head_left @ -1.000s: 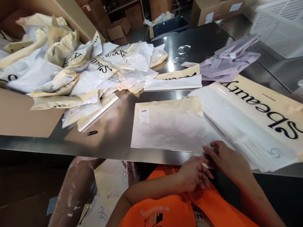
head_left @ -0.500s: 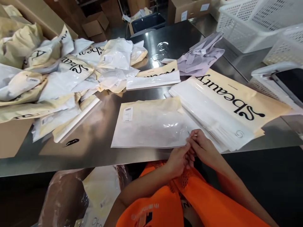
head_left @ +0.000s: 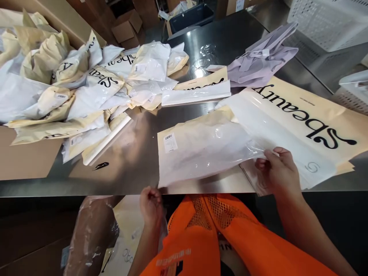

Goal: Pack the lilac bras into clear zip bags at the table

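A translucent plastic mailing bag (head_left: 201, 147) with a cream far edge and a barcode label (head_left: 170, 142) lies on the metal table. My right hand (head_left: 280, 168) pinches its right corner, which is lifted and pulled into creases. My left hand (head_left: 151, 203) is closed at the table's front edge, close to the bag's lower left corner; what its fingers hold, if anything, is hidden. Beside my right hand, a stack of flat bags (head_left: 304, 115) with black "sbeauty" lettering lies partly under the bag's right side.
Many filled bags (head_left: 97, 88) are heaped at the left. A folded white-and-cream bag (head_left: 198, 94) and lilac fabric bags (head_left: 258, 63) lie farther back. White baskets (head_left: 330, 23) stand at right. A black clip-like item (head_left: 101, 165) lies near a cardboard piece (head_left: 25, 161).
My hands have parted: the left moved left to the table edge, the right moved right, drawing up the bag's right corner. The view has shifted as well.
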Demonstrator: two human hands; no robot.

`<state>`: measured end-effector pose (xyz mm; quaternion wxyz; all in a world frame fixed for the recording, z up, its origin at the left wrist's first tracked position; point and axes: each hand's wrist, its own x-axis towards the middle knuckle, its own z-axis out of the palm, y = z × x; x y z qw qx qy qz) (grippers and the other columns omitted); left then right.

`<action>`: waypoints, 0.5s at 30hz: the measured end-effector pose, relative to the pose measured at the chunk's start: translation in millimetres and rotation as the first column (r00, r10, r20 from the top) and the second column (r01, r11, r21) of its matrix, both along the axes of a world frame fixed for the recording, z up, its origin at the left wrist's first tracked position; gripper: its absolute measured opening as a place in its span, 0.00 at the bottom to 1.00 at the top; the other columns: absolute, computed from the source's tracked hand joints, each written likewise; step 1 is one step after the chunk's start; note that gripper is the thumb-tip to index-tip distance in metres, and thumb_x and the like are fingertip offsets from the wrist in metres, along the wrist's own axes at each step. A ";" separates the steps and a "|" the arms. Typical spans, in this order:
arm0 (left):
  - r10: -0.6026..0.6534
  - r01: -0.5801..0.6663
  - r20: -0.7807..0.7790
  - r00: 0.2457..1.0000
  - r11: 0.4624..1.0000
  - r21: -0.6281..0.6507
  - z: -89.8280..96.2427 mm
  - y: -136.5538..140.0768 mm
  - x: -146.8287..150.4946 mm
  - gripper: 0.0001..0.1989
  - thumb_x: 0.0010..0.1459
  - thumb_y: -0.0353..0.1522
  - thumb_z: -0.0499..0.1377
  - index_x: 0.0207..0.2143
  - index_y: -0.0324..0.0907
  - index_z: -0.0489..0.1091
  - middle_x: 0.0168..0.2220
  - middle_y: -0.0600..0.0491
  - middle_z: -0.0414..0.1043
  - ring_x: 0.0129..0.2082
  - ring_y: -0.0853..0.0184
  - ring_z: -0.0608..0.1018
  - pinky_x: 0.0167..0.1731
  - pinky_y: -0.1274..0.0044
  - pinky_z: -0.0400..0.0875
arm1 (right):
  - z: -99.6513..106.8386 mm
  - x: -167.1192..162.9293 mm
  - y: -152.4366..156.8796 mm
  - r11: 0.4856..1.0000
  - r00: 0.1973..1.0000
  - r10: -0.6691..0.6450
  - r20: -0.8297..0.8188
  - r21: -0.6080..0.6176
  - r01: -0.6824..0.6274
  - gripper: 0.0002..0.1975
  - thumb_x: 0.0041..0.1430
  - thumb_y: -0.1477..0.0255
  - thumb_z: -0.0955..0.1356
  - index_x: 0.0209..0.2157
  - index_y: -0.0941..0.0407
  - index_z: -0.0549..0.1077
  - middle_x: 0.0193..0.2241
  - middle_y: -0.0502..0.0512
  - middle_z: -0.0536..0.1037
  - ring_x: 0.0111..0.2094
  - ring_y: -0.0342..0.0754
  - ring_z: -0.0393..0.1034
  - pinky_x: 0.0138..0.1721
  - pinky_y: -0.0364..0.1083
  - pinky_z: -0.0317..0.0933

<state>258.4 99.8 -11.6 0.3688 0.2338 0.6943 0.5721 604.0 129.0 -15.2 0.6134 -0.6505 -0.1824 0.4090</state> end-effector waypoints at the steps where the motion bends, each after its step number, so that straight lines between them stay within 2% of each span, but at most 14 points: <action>1: 0.043 -0.041 -0.050 0.998 0.998 0.042 2.8 -5.8 -9.7 0.19 0.47 0.42 0.60 0.16 0.44 0.54 0.14 0.61 0.54 0.15 0.74 0.59 0.16 0.80 0.54 | -2.8 -4.5 0.6 1.000 1.000 -0.016 -0.001 0.007 0.016 0.23 0.52 0.58 0.70 0.39 0.50 0.52 0.21 0.42 0.66 0.21 0.42 0.64 0.22 0.40 0.61; 2: 0.064 -0.056 -0.109 0.992 0.996 0.075 6.7 -11.0 -14.6 0.19 0.47 0.42 0.61 0.16 0.44 0.55 0.14 0.61 0.54 0.16 0.73 0.59 0.18 0.80 0.55 | -5.5 -9.9 0.4 1.000 1.000 -0.001 0.012 0.005 0.001 0.24 0.53 0.58 0.70 0.42 0.50 0.53 0.24 0.44 0.69 0.24 0.44 0.69 0.25 0.43 0.65; 3: 0.040 -0.018 -0.217 0.975 0.994 0.103 11.4 -14.6 -14.8 0.19 0.48 0.41 0.62 0.16 0.43 0.58 0.15 0.60 0.56 0.17 0.73 0.61 0.20 0.79 0.57 | -7.8 -15.4 -0.4 0.999 0.997 0.051 0.051 -0.005 -0.051 0.27 0.53 0.57 0.71 0.45 0.50 0.52 0.27 0.46 0.72 0.27 0.46 0.72 0.28 0.45 0.68; 4: -0.028 0.077 -0.373 0.927 0.990 0.118 16.4 -16.2 -10.7 0.17 0.49 0.40 0.64 0.17 0.43 0.61 0.16 0.59 0.59 0.19 0.71 0.63 0.22 0.78 0.58 | -9.6 -20.5 -1.5 0.992 0.985 0.126 0.119 -0.020 -0.124 0.31 0.53 0.58 0.73 0.48 0.50 0.52 0.28 0.46 0.73 0.28 0.48 0.74 0.30 0.47 0.70; 5: -0.135 0.226 -0.557 0.819 0.969 0.098 21.5 -15.3 -2.9 0.14 0.50 0.39 0.65 0.19 0.43 0.65 0.18 0.58 0.64 0.21 0.70 0.66 0.24 0.77 0.60 | -10.7 -24.8 -2.5 0.981 0.964 0.194 0.183 -0.038 -0.190 0.35 0.51 0.59 0.74 0.51 0.50 0.51 0.28 0.46 0.73 0.28 0.49 0.74 0.31 0.48 0.71; 6: -0.251 0.397 -0.734 0.632 0.917 0.029 26.3 -11.6 7.8 0.11 0.52 0.38 0.65 0.23 0.44 0.69 0.21 0.55 0.69 0.24 0.67 0.70 0.27 0.75 0.62 | -11.0 -28.3 -3.4 0.970 0.944 0.241 0.226 -0.050 -0.236 0.37 0.49 0.60 0.75 0.53 0.50 0.50 0.27 0.45 0.73 0.27 0.50 0.75 0.33 0.49 0.71; 7: -0.337 0.543 -0.860 0.384 0.835 -0.086 30.6 -5.6 20.5 0.09 0.55 0.39 0.65 0.27 0.44 0.72 0.26 0.53 0.73 0.29 0.63 0.74 0.31 0.73 0.65 | -10.6 -31.0 -4.0 0.967 0.934 0.255 0.249 -0.051 -0.250 0.39 0.49 0.61 0.75 0.54 0.51 0.50 0.26 0.43 0.72 0.26 0.50 0.74 0.32 0.49 0.71; 8: -0.384 0.631 -0.914 0.130 0.743 -0.223 34.4 2.6 34.2 0.10 0.57 0.41 0.64 0.32 0.44 0.74 0.30 0.49 0.75 0.35 0.58 0.76 0.35 0.70 0.67 | -9.5 -32.9 -4.2 0.967 0.933 0.254 0.254 -0.037 -0.253 0.38 0.50 0.61 0.75 0.54 0.51 0.50 0.25 0.42 0.71 0.25 0.49 0.74 0.32 0.49 0.71; 9: -0.406 0.664 -0.910 -0.079 0.660 -0.352 37.9 12.1 47.9 0.12 0.58 0.42 0.63 0.35 0.43 0.75 0.34 0.46 0.77 0.40 0.54 0.76 0.38 0.67 0.67 | -8.0 -34.2 -3.9 0.969 0.936 0.244 0.253 -0.015 -0.248 0.37 0.51 0.61 0.74 0.54 0.51 0.50 0.24 0.42 0.71 0.24 0.48 0.73 0.31 0.48 0.71; 10: -0.420 0.660 -0.873 -0.250 0.585 -0.471 41.2 22.5 60.7 0.14 0.60 0.43 0.62 0.38 0.41 0.75 0.37 0.44 0.77 0.42 0.51 0.76 0.40 0.65 0.67 | -6.3 -34.7 -3.2 0.970 0.937 0.231 0.260 0.009 -0.242 0.36 0.52 0.60 0.74 0.53 0.50 0.50 0.23 0.41 0.71 0.23 0.48 0.72 0.30 0.47 0.70; 11: -0.433 0.635 -0.813 -0.388 0.515 -0.577 45.0 33.1 71.9 0.14 0.63 0.41 0.59 0.39 0.39 0.75 0.37 0.42 0.76 0.43 0.51 0.76 0.40 0.64 0.67 | -4.6 -34.5 -1.8 0.970 0.936 0.222 0.273 0.034 -0.240 0.35 0.53 0.60 0.74 0.52 0.50 0.50 0.23 0.41 0.70 0.22 0.47 0.71 0.28 0.46 0.69; 12: -0.447 0.601 -0.746 -0.493 0.445 -0.664 49.7 43.4 80.8 0.12 0.65 0.38 0.56 0.38 0.38 0.75 0.36 0.42 0.76 0.41 0.52 0.76 0.39 0.65 0.67 | -3.1 -33.1 0.2 0.968 0.933 0.218 0.285 0.059 -0.244 0.35 0.53 0.58 0.74 0.52 0.50 0.50 0.22 0.40 0.70 0.21 0.46 0.69 0.25 0.45 0.67; 14: -0.475 0.541 -0.615 -0.630 0.299 -0.786 63.9 62.9 91.0 0.12 0.67 0.30 0.50 0.37 0.38 0.74 0.35 0.44 0.76 0.37 0.56 0.77 0.34 0.68 0.65 | -1.0 -26.0 6.1 0.956 0.924 0.229 0.307 0.105 -0.272 0.35 0.53 0.55 0.74 0.52 0.50 0.50 0.21 0.39 0.69 0.19 0.45 0.67 0.22 0.43 0.64; 15: -0.491 0.521 -0.567 -0.662 0.242 -0.818 73.8 72.0 92.4 0.13 0.66 0.28 0.49 0.37 0.40 0.74 0.35 0.45 0.77 0.36 0.57 0.77 0.31 0.70 0.63 | -0.2 -20.1 9.7 0.946 0.916 0.243 0.320 0.129 -0.296 0.36 0.53 0.54 0.74 0.52 0.50 0.51 0.21 0.39 0.68 0.18 0.44 0.67 0.22 0.42 0.63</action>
